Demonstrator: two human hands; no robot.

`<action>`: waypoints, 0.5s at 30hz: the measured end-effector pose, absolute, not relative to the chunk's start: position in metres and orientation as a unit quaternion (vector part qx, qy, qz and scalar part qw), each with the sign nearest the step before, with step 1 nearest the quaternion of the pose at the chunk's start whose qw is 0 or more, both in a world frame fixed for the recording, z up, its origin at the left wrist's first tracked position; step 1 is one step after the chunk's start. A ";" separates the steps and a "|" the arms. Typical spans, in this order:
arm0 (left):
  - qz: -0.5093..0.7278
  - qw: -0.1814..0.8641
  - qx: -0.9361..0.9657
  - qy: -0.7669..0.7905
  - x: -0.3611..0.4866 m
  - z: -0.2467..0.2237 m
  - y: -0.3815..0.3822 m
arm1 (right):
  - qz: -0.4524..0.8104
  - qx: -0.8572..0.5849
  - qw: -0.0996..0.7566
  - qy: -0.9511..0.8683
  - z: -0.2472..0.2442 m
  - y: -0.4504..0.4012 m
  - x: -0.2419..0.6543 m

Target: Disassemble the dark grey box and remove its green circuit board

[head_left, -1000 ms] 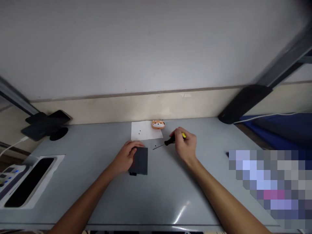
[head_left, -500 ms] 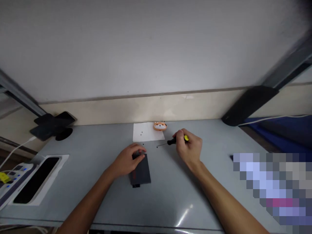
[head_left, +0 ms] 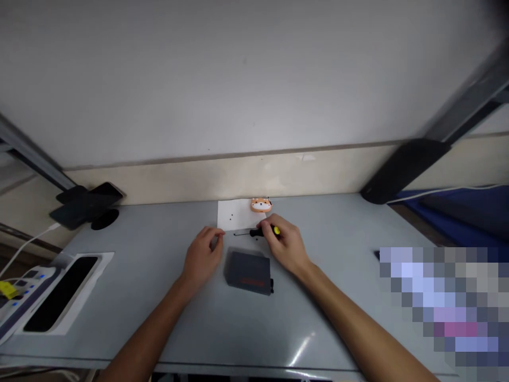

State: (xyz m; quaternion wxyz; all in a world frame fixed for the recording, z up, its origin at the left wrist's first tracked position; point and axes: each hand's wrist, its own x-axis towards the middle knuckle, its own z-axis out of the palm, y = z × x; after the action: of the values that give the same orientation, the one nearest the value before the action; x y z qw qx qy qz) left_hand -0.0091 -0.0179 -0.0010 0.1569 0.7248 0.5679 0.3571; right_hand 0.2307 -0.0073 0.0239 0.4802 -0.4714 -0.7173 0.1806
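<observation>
The right hand (head_left: 288,246) was closed round the black-and-yellow handle of one screwdriver (head_left: 256,232), its thin shaft directed leftward above the table (head_left: 191,329). The left hand (head_left: 202,257) was partly closed, thumb and forefinger close together; whether anything lay between them could not be told. The screwdriver was probably light and stiff, best held by its thick handle, the shaft offering little purchase. Four small dark pieces, apparently screws, were counted: one at the screwdriver's tip (head_left: 234,234), one on the table just below the handle, and two on the sheet of paper (head_left: 242,220). Such pieces were likely hard but easily lost, suited to a fingertip pinch. Nearer the wearer, between the forearms, lay one dark box (head_left: 250,271), untouched; it appeared rigid, probably of modest weight, and best gripped across opposite edges. Beyond stood one orange animal-faced case (head_left: 261,205), at the paper's far right corner.
</observation>
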 end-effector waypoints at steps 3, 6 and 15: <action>0.316 0.101 0.772 0.542 -0.015 -0.006 -0.012 | 0.169 -0.483 0.482 -0.711 0.025 -0.006 0.234; 0.265 0.079 0.788 0.550 -0.018 -0.012 -0.009 | 0.149 -0.507 0.502 -0.685 0.030 -0.004 0.242; 0.267 0.069 0.786 0.554 -0.018 -0.013 -0.010 | 0.095 -0.571 0.535 -0.615 0.041 0.002 0.265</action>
State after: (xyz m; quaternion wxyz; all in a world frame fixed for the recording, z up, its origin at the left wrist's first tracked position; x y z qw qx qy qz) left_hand -0.0179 -0.0096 -0.0129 0.0687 0.7858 0.5538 0.2666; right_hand 0.2648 0.0020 0.0411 0.5350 -0.5712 -0.6153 0.0946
